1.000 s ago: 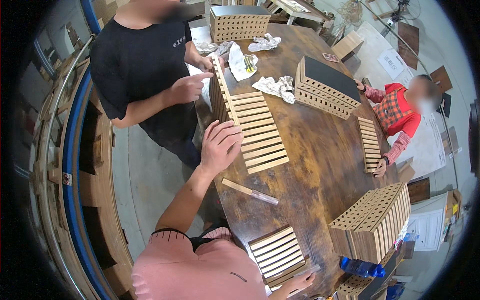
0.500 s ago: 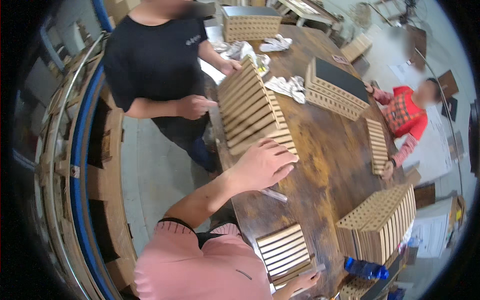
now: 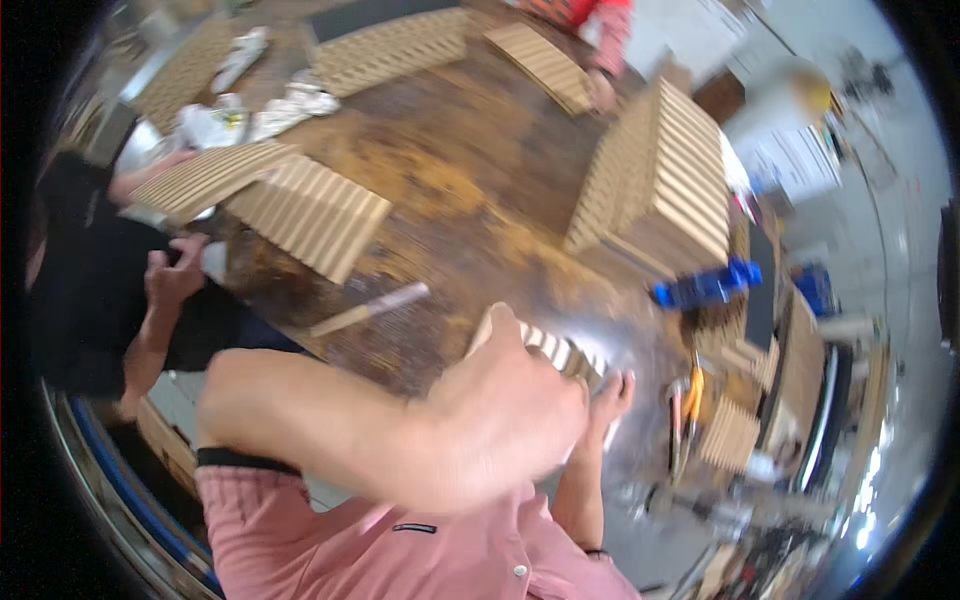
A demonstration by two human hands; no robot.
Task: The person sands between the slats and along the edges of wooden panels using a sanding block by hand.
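Observation:
A slatted wooden panel (image 3: 566,352), pale with dark gaps, lies at the near edge of the table in front of me. My left hand (image 3: 515,400) reaches across from the left and is bent over the panel, hiding much of it. Its fingers look curled onto the panel, though they are blurred and partly hidden. My right hand (image 3: 612,402) is closed at the panel's right side, thumb up. A pale flat strip (image 3: 370,308) lies on the table left of my hands. Beyond it, another slatted panel (image 3: 310,215) lies on the table.
At the left, a co-worker in black (image 3: 90,280) holds a slatted panel (image 3: 205,178). Another person's red sleeve (image 3: 615,35) shows at the far side. A tall panel stack (image 3: 660,185), a blue bottle (image 3: 708,285) and orange-handled pliers (image 3: 692,395) are at the right.
My left hand has left the co-worker's slatted panels and swung down right to the panel before me. The view has turned. One slatted panel now lies apart on the table near the co-worker.

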